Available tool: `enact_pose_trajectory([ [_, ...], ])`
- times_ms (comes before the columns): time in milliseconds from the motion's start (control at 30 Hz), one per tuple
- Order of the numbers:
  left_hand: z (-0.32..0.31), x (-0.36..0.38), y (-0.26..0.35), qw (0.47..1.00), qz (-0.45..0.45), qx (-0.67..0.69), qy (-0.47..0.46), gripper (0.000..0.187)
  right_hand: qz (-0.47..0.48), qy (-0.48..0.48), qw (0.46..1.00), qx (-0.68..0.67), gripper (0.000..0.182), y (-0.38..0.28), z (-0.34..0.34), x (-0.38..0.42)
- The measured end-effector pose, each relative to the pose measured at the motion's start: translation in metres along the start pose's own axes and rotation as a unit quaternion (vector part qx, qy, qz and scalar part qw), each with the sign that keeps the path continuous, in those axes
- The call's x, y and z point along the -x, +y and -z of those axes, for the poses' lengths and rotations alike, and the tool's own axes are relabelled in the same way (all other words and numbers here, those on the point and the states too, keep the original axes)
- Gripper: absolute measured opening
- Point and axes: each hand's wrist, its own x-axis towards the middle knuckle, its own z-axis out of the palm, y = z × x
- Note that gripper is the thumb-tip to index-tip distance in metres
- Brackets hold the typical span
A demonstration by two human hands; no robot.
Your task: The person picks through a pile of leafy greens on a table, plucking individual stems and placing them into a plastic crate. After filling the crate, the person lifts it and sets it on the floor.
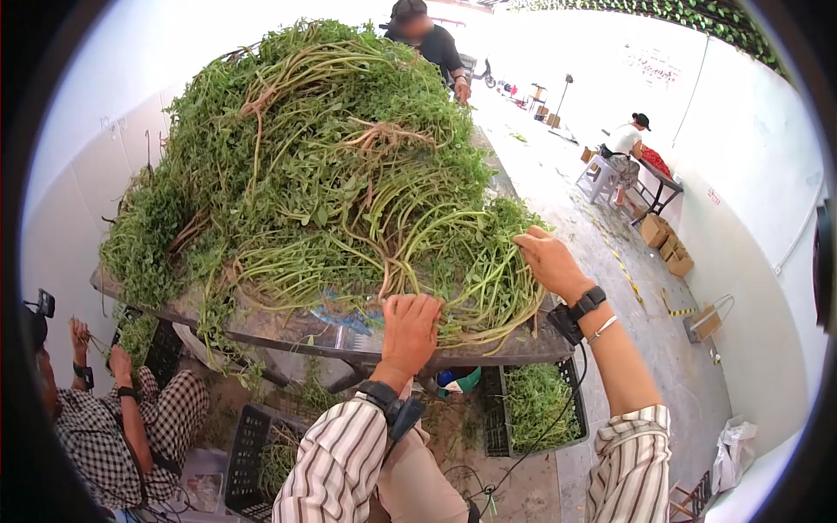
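A big heap of leafy green plants point(323, 166) with long pale stems and brownish roots covers the table point(288, 336). At the heap's front edge, my left hand point(411, 329) is closed around the lower ends of some plant stems, beside a pinkish root. My right hand point(551, 261) is up at the heap's right side, its fingers closed on the leafy part of the stems there. Between my hands a bundle of green stems point(493, 301) curves along the table's edge. My fingertips are partly hidden in the greenery.
Below the table stand black crates of cut greens, one at right point(580, 410) and one at left point(248, 453). A person in checked clothes point(166, 418) sits at left; another point(440, 52) stands behind the heap. Cardboard boxes point(667, 244) line the right wall. A cable point(567, 397) hangs near my right wrist.
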Motion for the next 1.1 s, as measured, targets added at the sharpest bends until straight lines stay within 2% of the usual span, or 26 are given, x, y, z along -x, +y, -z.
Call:
enact_pose_trajectory([
  [67,0.0,0.001,0.0,1.0,0.0,0.002,0.001,0.022,0.009,0.003,1.0,0.015,0.015,-0.007,0.011,0.002],
  [133,-0.002,0.002,-0.001,1.0,0.007,-0.012,-0.013,0.031,0.019,0.006,0.995,0.096,0.012,-0.015,0.023,0.005],
  [233,-0.007,0.004,-0.003,1.0,0.008,-0.008,0.001,0.03,0.053,0.047,0.991,0.111,0.009,-0.024,0.033,0.008],
  [367,-0.006,0.003,-0.004,1.0,0.01,-0.008,-0.007,0.03,0.031,0.09,0.991,0.09,0.01,-0.03,0.03,0.008],
  [433,-0.007,0.003,-0.004,1.0,0.017,0.002,-0.006,0.029,-0.028,0.136,0.99,0.002,0.013,-0.03,0.022,0.006],
  [567,-0.004,0.003,-0.001,1.0,0.009,-0.007,0.022,0.02,-0.04,0.168,0.981,-0.088,0.017,-0.029,0.01,-0.003],
  [600,-0.002,0.003,0.0,1.0,0.011,-0.003,0.013,0.019,-0.146,0.173,0.949,-0.219,0.018,-0.028,0.014,-0.005],
  [633,-0.001,0.002,0.0,1.0,0.01,0.001,0.004,0.019,-0.248,0.174,0.89,-0.341,0.02,-0.024,0.018,-0.008],
  [667,-0.002,0.001,0.0,1.0,0.011,0.001,0.003,0.019,-0.222,0.214,0.879,-0.364,0.021,-0.016,0.02,-0.01],
  [700,-0.002,0.001,0.0,1.0,0.009,0.004,0.01,0.019,-0.223,0.213,0.879,-0.364,0.021,-0.01,0.024,-0.01],
  [767,-0.003,0.002,0.0,1.0,0.006,0.006,0.015,0.019,-0.272,0.203,0.837,-0.429,0.019,-0.016,0.038,-0.011],
  [833,-0.003,0.002,-0.001,1.0,0.008,-0.005,0.002,0.021,-0.277,0.187,0.836,-0.435,0.02,-0.022,0.04,-0.01],
  [967,-0.004,0.004,-0.003,1.0,0.008,0.001,0.006,0.023,-0.275,0.134,0.869,-0.388,0.024,-0.041,0.042,-0.015],
  [1033,-0.009,0.005,-0.004,1.0,0.008,-0.009,0.013,0.022,-0.162,0.18,0.935,-0.259,0.026,-0.053,0.04,-0.026],
  [1100,-0.006,0.003,-0.004,1.0,0.009,-0.004,0.003,0.021,-0.149,0.189,0.939,-0.247,0.027,-0.074,0.042,-0.034],
])
